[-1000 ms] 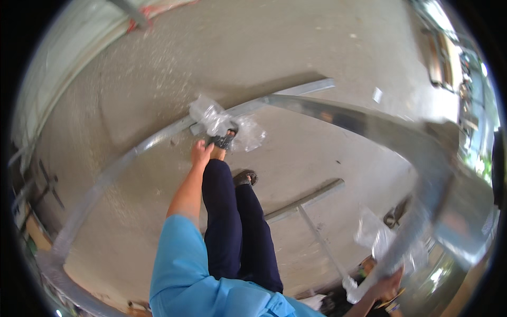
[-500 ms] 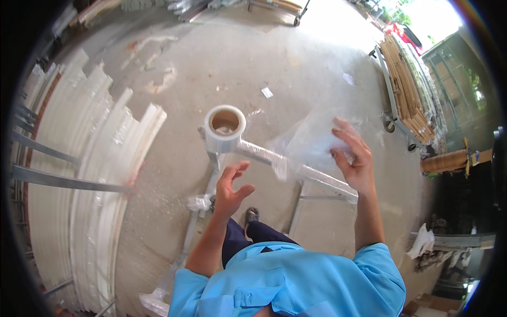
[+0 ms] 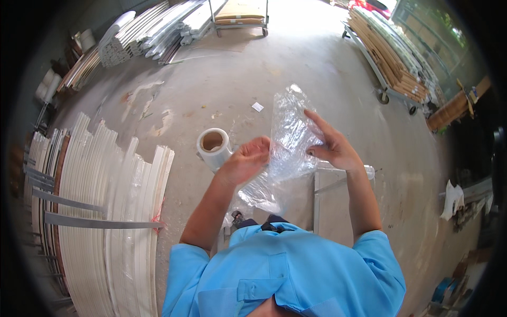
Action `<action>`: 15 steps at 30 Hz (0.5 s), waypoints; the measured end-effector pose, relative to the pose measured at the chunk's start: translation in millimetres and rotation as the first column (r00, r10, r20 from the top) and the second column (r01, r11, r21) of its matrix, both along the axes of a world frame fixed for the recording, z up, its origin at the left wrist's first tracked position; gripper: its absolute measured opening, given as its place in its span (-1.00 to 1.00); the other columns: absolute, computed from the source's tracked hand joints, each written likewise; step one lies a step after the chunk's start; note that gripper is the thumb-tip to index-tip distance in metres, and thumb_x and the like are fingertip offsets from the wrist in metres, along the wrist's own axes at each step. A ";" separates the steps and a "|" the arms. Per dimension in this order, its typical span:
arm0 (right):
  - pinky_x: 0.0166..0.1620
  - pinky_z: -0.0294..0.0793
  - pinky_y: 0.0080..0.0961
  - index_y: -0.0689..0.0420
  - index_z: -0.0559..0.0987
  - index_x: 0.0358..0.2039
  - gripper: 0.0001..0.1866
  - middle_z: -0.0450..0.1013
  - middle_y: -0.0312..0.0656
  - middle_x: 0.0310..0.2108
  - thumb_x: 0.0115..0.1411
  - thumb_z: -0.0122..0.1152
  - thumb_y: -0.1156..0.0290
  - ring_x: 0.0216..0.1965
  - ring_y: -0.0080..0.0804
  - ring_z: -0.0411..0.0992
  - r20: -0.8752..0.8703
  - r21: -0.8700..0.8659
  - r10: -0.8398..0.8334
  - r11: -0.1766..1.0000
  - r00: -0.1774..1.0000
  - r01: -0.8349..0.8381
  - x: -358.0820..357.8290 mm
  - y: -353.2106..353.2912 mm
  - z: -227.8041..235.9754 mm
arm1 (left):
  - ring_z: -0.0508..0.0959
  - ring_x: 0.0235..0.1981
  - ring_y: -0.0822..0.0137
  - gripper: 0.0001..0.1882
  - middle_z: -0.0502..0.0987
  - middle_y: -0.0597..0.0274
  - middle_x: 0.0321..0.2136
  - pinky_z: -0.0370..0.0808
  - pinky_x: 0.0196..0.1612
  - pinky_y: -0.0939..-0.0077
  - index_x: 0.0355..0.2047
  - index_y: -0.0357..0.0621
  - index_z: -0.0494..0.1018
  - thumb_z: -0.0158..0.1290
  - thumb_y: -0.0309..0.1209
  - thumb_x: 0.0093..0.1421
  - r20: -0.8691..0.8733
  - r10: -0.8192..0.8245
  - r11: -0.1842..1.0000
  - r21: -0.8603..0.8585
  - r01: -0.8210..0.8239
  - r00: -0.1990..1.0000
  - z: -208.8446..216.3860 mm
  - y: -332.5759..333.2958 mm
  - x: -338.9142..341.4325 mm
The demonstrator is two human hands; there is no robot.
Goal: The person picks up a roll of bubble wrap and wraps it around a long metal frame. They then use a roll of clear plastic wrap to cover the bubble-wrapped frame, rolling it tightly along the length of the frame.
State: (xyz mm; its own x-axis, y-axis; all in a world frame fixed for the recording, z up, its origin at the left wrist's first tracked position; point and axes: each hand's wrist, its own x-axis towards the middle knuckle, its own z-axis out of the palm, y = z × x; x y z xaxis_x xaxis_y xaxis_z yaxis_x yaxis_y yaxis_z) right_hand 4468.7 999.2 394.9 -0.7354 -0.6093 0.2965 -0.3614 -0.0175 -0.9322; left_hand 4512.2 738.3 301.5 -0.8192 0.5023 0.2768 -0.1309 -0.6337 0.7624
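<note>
A crumpled sheet of clear plastic film point(image 3: 291, 134) hangs between my two hands in front of my chest. My left hand point(image 3: 247, 160) is closed, its fingertips pinched on the film's left edge. At the film's right side, my right hand point(image 3: 335, 147) has index finger and thumb spread wide against the plastic, not closed around it. Just beyond my left hand stands a roll of clear stretch film point(image 3: 217, 158) with a brown cardboard core. A film-wrapped bar point(image 3: 364, 170) runs behind my right wrist, mostly hidden by the sheet and my arm.
Long white profiles point(image 3: 90, 179) are stacked on the left behind grey rack arms point(image 3: 105, 223). More profile bundles point(image 3: 158, 34) lie at the far left. A wheeled cart point(image 3: 388, 68) with brown boards stands far right, another cart point(image 3: 240, 22) at the back. A paper scrap point(image 3: 257, 106) lies on the floor.
My left hand has moved right and closed on the film's edge. My right hand has shifted left, bringing the sheet upright between both hands. The view has tilted up.
</note>
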 end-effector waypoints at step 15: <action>-0.33 0.44 -0.68 0.27 0.60 -0.13 -0.78 0.56 -0.29 -0.38 0.20 0.21 0.57 -0.40 -0.65 0.47 0.384 -0.200 -0.209 0.932 0.899 0.302 -0.4 -9.1 -61.5 | 0.22 0.26 -0.06 -0.26 0.15 -0.09 0.25 0.24 0.17 -0.15 0.07 0.02 0.41 0.35 0.07 -0.05 -0.930 0.322 0.081 -0.157 -0.984 0.175 39.1 31.8 62.2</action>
